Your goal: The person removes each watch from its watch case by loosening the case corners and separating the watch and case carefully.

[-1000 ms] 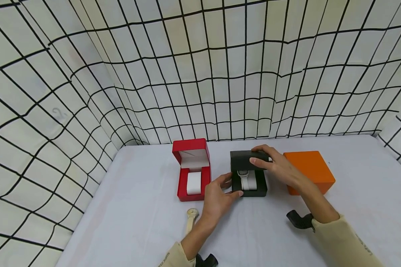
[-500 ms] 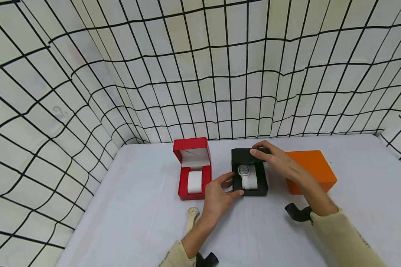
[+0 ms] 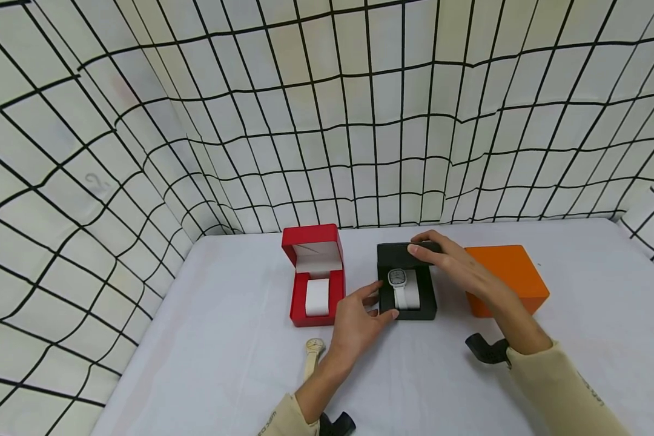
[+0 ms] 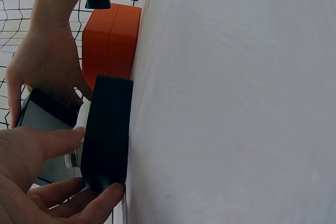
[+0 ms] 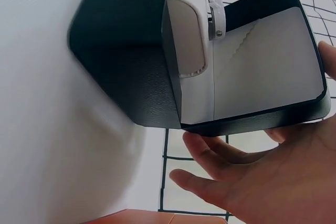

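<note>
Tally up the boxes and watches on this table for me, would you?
Boxes: 3 (a red box, a black box and an orange box)
Watches: 2 (a white watch inside the black box, a cream watch lying loose)
Total: 5

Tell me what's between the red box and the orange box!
The black box, with a white watch in it, and the left hand and right hand holding it. The head view shows this.

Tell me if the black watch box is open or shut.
The black box is open: its lid is raised, baring pale lining and a white watch.
</note>
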The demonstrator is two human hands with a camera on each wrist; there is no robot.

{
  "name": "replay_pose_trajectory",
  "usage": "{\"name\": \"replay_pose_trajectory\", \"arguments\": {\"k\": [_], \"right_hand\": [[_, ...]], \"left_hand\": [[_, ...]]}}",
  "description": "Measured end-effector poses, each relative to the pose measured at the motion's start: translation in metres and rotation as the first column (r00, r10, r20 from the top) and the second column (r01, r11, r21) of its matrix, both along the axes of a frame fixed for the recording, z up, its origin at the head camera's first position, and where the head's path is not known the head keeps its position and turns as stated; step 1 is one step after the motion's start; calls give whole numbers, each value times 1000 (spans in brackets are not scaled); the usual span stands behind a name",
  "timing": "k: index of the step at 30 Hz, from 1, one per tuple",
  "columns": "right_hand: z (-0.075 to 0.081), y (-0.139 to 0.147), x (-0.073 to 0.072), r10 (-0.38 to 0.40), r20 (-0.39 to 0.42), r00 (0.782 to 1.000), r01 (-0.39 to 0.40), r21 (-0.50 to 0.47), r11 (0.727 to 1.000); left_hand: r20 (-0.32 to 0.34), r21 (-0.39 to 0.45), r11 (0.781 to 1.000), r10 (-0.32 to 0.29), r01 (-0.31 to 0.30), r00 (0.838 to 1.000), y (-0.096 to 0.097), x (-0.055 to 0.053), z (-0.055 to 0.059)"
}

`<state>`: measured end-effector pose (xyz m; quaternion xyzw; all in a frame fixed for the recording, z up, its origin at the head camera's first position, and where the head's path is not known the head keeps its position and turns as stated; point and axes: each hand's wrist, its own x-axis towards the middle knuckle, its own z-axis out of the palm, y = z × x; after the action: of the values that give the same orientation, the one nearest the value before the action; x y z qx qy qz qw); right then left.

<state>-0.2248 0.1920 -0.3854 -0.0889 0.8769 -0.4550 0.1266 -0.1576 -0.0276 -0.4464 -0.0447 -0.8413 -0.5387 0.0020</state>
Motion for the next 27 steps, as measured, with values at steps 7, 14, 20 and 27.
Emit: {"name": "replay_pose_trajectory", "arguments": {"k": [7, 14, 20, 27], "right_hand": [[-3, 1, 3, -3, -21, 1000, 3, 6, 1000], [-8, 1, 5, 23, -44, 999, -21, 37, 999], [-12, 5, 3, 75, -71, 995, -71, 63, 996], [-10, 7, 2, 44, -108, 993, -37, 58, 998]], "left_hand": [[-28, 2, 1000, -7, 7, 1000, 3, 0, 1], [-31, -27, 1000, -8, 7, 999, 2, 0, 3], [-9, -25, 1000, -2, 2, 1000, 2, 0, 3], [6, -9, 1000, 1, -1, 1000, 3, 0, 2]]}}
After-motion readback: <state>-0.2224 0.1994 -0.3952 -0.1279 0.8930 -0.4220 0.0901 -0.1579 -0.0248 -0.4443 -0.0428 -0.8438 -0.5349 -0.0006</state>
